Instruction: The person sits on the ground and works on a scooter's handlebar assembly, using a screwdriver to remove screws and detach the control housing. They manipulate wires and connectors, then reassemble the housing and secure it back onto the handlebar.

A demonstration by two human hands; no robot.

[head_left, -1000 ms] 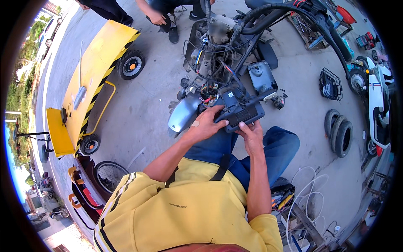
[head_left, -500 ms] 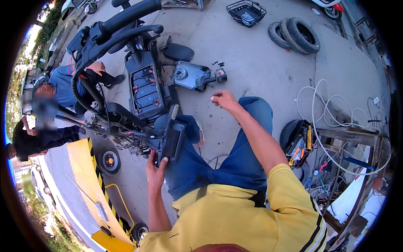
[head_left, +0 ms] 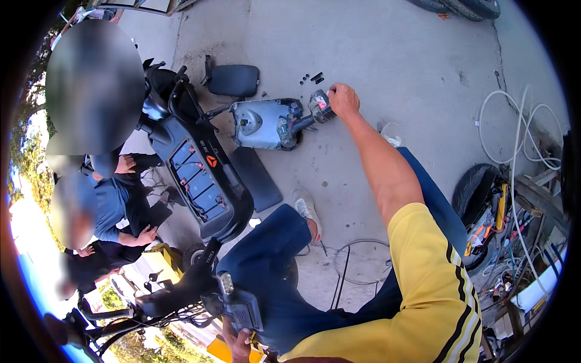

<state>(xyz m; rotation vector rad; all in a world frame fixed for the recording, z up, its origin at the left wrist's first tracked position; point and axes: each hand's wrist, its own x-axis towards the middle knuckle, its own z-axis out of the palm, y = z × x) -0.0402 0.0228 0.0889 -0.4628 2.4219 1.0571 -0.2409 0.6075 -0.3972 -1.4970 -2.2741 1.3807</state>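
My right hand (head_left: 344, 101) reaches far forward, its fingers curled against the battery end of a cordless drill (head_left: 321, 107). The drill lies with its front end over a silver-grey body panel (head_left: 257, 124) on the ground. My left hand (head_left: 238, 346) grips the lower edge of a dark headlight unit (head_left: 244, 311) at the scooter's front, thumb on the near side; some of its fingers are hidden. Left of my legs stands the partly stripped electric scooter (head_left: 233, 192), its battery compartment (head_left: 196, 179) uncovered, showing several batteries with red connectors.
Small dark parts (head_left: 317, 77) lie beyond the drill, and a black seat-like pad (head_left: 235, 80) beyond the panel. Two people, one in a blue shirt (head_left: 112, 202), are at the left. A wheel (head_left: 478, 196), a white hose (head_left: 514, 157) and a cluttered rack (head_left: 541, 196) stand right. Tyres (head_left: 466, 7) lie far off.
My right hand has moved forward from above my knee to the drill. The view has turned, so the scooter's front sits lower. My left hand keeps its grip on the headlight unit.
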